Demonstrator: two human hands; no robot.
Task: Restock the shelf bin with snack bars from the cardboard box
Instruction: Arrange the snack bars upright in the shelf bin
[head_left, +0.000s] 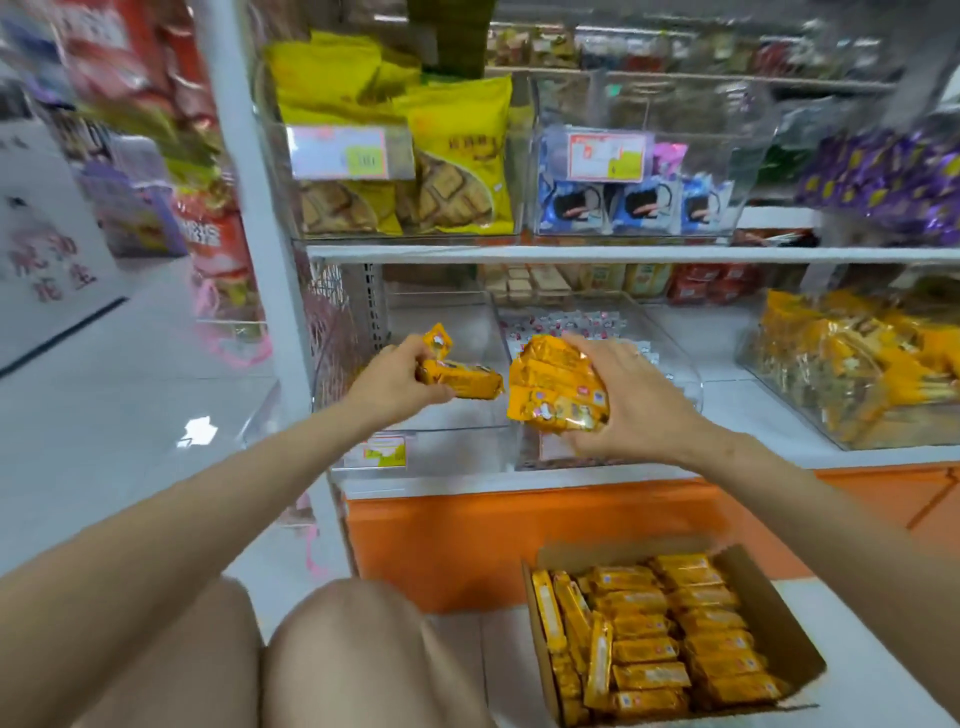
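Head view, and nearest the lens the person is crouching, bare knees bent over the pale floor. Just right of them the open brown cardboard box is sitting on the floor, packed with rows of orange-yellow foil-wrapped snack bars, plenty waiting.

Further out, both arms are stretching toward the lower shelf. The left hand is pinching a couple of the orange bars, one lying flat and one poking upward. It is hanging right above the clear rectangular plastic bin, which is looking bare inside, a small price tag on its front. The right hand is clutching a thick stack of the same bars from above, fingers wrapped over it. That stack is hovering about over the wall between this bin and its neighbour, a clear bin of white-and-red wrapped sweets.

So this is looking like the loading step, early on, with nothing laid down yet. The next move is calling for lowering the bars into the left bin, steering the right-hand stack leftward so none spill among the sweets, then letting go.

Farther right, a clear tub of golden packets is sitting on the same shelf. Above, yellow biscuit bags and blue packs are filling the upper bins.
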